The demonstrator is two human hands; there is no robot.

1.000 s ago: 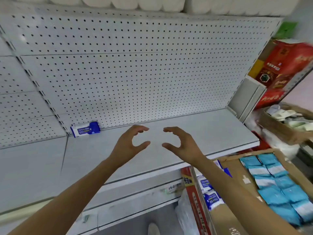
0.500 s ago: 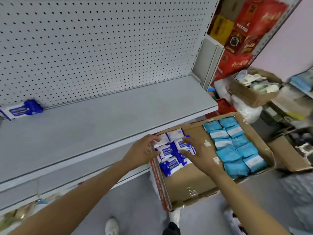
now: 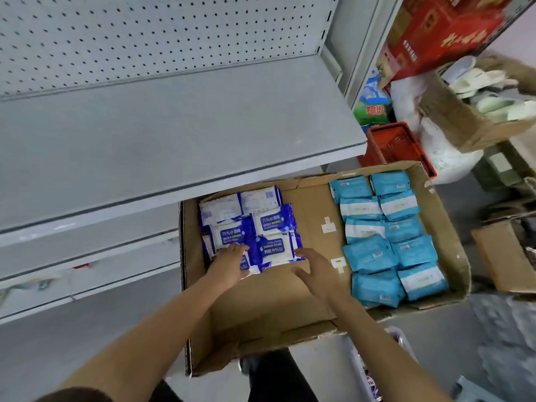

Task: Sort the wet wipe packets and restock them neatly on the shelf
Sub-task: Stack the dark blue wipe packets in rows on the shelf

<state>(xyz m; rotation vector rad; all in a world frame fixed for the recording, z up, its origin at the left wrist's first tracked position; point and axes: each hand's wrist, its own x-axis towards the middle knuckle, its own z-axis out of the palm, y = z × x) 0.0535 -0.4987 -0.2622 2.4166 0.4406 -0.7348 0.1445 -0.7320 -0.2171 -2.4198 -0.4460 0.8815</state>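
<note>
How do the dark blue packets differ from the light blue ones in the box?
The dark blue packets are white-faced, jumbled and overlapping at the box's left, with both hands at them; the light blue packets are teal, laid in two tidy columns at the right, untouched. Both lie in the same cardboard box.

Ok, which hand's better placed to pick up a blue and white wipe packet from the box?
Left. The left hand already rests on the blue-and-white packets; the right hand is open beside them over bare cardboard box floor.

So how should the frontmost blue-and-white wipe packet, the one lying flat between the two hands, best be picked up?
Probably from above, by its two short ends: the packet lies flat atop the pile, near edge free, the left hand and right hand already flanking it. Neighbours crowd its far side.
</note>
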